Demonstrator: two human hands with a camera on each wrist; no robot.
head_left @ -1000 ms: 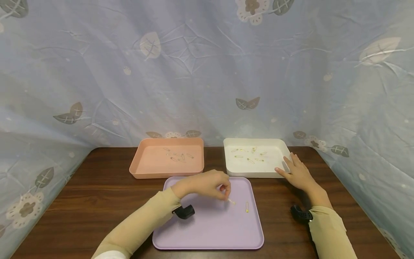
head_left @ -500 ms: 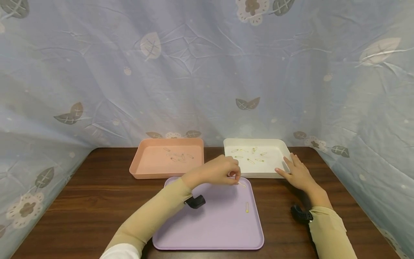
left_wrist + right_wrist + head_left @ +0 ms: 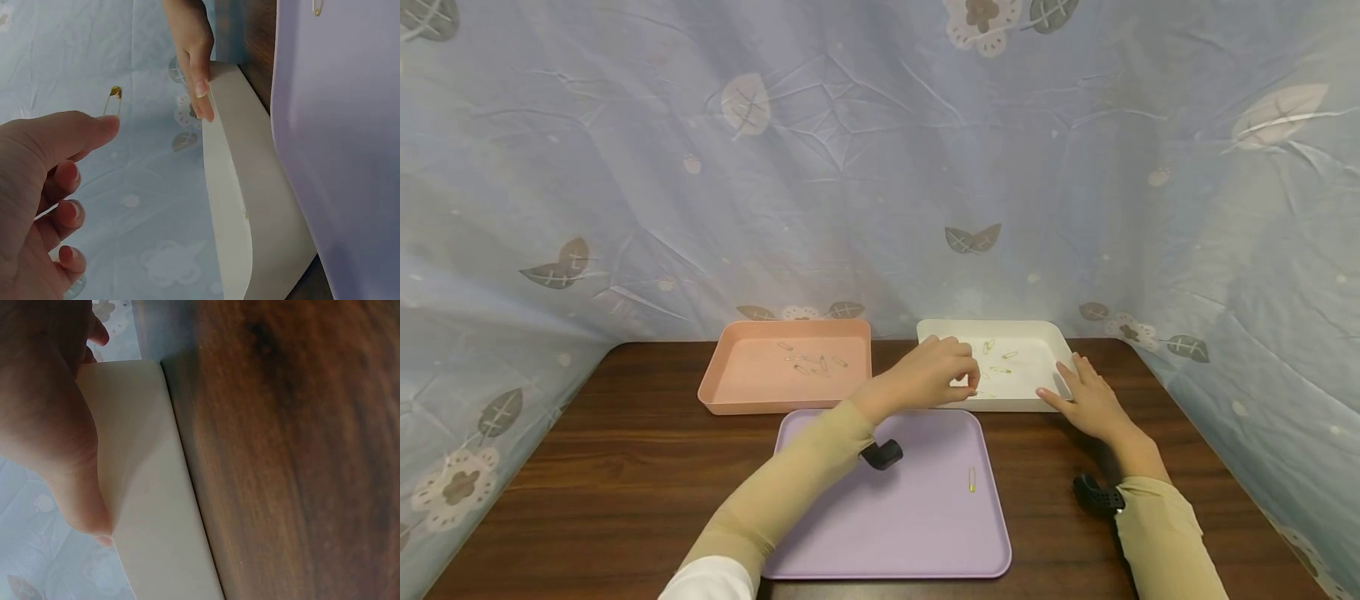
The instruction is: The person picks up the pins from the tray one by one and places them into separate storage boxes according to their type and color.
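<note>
My left hand [image 3: 934,372] is over the left part of the white tray [image 3: 1015,406]. In the left wrist view its thumb and a finger pinch a gold safety pin [image 3: 115,94], head end up. The other fingers curl loosely below. Several gold safety pins lie inside the white tray, some hidden behind the hand. My right hand [image 3: 1092,402] rests against the tray's right rim with its fingers spread. One gold safety pin [image 3: 972,480] lies on the right side of the purple tray [image 3: 887,533].
A pink tray [image 3: 745,407] holding several silvery safety pins [image 3: 822,363] stands at the back left. The purple tray is in front of both, on a dark wooden table [image 3: 617,467]. A patterned cloth [image 3: 850,167] hangs behind the table.
My left hand has carried its safety pin from above the purple tray, away and to the right, to over the white tray. My right hand has stayed at the white rim.
</note>
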